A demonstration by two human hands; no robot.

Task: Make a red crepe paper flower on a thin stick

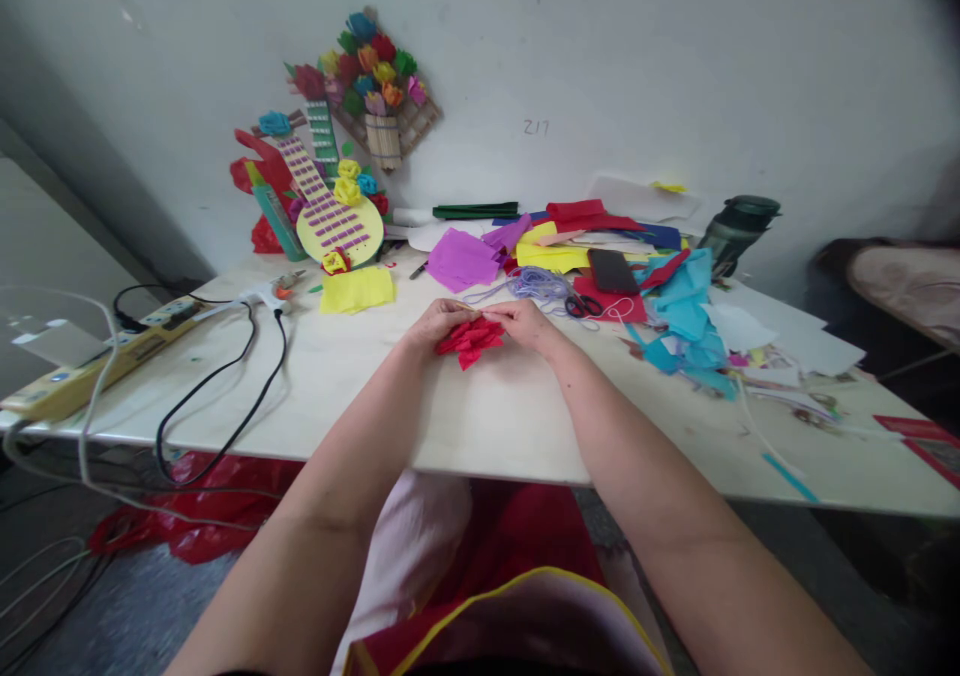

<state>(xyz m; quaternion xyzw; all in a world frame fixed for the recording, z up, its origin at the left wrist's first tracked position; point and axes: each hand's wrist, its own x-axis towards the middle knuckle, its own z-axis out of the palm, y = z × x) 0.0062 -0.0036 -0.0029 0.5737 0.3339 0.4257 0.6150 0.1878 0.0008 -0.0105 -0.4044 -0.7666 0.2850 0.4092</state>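
Red cloth (517,531) edged in yellow drapes the person's lap, just under the white table (510,426). Above the tabletop I see the left hand (433,324) and right hand (531,326) close together, fingers pinched narrow at a crumpled red paper (472,341) that hangs between them; exactly how each grips it, I can't tell. Beyond lie a yellow sheet (358,290), scissors (583,306), purple cord (538,284) and a dark phone (613,271), then a paper guitar (341,231) near the wall, where a bright paper bouquet (382,76) hangs.
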